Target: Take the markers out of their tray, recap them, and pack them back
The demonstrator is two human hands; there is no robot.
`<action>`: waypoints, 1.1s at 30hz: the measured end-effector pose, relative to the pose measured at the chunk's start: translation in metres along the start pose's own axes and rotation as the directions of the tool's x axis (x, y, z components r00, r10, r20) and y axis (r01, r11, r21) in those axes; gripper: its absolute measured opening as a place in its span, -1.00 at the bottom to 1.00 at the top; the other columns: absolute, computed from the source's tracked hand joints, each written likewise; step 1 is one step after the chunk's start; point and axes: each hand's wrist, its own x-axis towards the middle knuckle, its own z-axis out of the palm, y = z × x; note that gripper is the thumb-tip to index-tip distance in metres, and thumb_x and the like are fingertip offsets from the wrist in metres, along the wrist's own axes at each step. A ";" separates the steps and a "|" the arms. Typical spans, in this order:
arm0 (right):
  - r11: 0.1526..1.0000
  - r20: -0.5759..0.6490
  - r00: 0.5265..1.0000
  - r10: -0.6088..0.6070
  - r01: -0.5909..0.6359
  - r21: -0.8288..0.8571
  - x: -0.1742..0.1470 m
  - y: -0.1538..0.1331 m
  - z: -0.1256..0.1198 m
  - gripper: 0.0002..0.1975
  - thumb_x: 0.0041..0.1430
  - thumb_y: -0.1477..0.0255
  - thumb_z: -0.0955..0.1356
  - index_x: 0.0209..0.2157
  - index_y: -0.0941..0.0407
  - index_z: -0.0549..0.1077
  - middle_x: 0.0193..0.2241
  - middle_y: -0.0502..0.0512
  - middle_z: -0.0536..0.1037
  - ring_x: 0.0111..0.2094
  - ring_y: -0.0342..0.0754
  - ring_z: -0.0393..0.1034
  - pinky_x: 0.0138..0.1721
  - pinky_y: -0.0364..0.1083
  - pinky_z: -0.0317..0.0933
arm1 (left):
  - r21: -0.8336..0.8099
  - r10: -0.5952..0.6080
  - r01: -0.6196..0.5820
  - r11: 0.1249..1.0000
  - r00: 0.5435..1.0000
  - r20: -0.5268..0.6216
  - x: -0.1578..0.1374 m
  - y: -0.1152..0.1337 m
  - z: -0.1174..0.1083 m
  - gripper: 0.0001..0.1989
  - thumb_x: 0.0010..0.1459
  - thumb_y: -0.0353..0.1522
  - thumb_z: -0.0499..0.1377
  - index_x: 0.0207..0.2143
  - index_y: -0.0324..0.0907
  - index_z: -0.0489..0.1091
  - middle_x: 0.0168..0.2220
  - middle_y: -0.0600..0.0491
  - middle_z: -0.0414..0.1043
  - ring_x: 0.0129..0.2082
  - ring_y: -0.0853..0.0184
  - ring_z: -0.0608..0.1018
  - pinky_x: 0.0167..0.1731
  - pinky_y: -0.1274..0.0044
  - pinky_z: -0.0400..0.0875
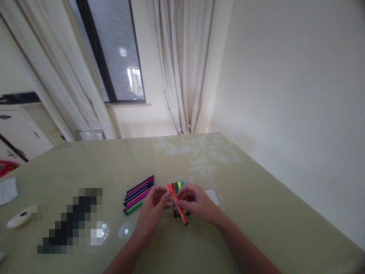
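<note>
An orange marker (181, 215) with a dark lower end is held at a slant over the table. My right hand (196, 201) pinches its middle between thumb and fingers. At the marker's upper left side, my left hand (152, 207) has its fingers curled and its thumb against the barrel near the top. Beneath the marker and my right hand lies a clear plastic case (215, 186) with brown, green, yellow and blue markers (176, 187) side by side, partly hidden. Left of my left hand, several loose markers (139, 192) in purple, red, blue, black, magenta and green lie in a slanted row.
The glossy greenish table (270, 228) meets a white wall (299, 95) on the right. A pixelated dark area (70, 224), a white oval object (19, 217) and a pale packet (8, 191) are at the left. Curtains (185, 68) and a window stand behind.
</note>
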 end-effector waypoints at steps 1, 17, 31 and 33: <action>1.000 -0.045 0.999 0.001 -0.001 -0.004 0.002 0.001 -0.006 -0.70 0.07 0.24 0.52 -0.26 0.12 0.50 -0.39 0.06 0.65 -0.35 -0.05 0.56 -0.28 -0.10 0.39 | 0.118 0.066 -0.068 0.991 0.998 0.019 0.000 -0.001 0.000 -0.68 0.19 -0.09 0.27 -0.22 -0.14 0.39 -0.27 0.04 0.53 -0.28 0.25 0.59 -0.29 0.43 0.54; 0.835 -0.235 0.970 0.071 -0.186 -0.518 0.005 0.018 -0.021 -0.85 0.11 0.53 0.40 -0.24 0.12 0.54 -0.44 0.05 0.66 -0.39 -0.06 0.56 -0.35 -0.16 0.34 | 0.686 0.232 -0.666 0.294 0.746 0.625 -0.019 -0.023 0.012 -0.42 0.29 -0.54 0.11 0.28 0.10 0.28 0.23 0.02 0.40 0.16 0.16 0.44 0.14 0.23 0.37; 0.836 -0.291 0.954 0.070 -0.215 -0.505 0.007 0.018 -0.027 -0.86 0.10 0.51 0.43 -0.25 0.13 0.56 -0.41 0.10 0.66 -0.39 -0.03 0.56 -0.36 -0.13 0.34 | 0.692 0.209 -0.671 0.267 0.741 0.638 -0.020 -0.021 0.011 -0.25 0.17 -0.63 0.06 0.33 0.15 0.22 0.26 0.04 0.37 0.17 0.16 0.41 0.16 0.28 0.30; 0.819 -0.273 0.960 0.067 -0.209 -0.534 0.006 0.018 -0.026 -0.87 0.10 0.52 0.42 -0.27 0.12 0.58 -0.42 0.10 0.66 -0.39 -0.02 0.55 -0.35 -0.12 0.34 | 0.693 0.218 -0.670 0.265 0.742 0.634 -0.020 -0.022 0.011 -0.26 0.17 -0.63 0.06 0.31 0.16 0.25 0.26 0.04 0.37 0.16 0.16 0.41 0.15 0.28 0.31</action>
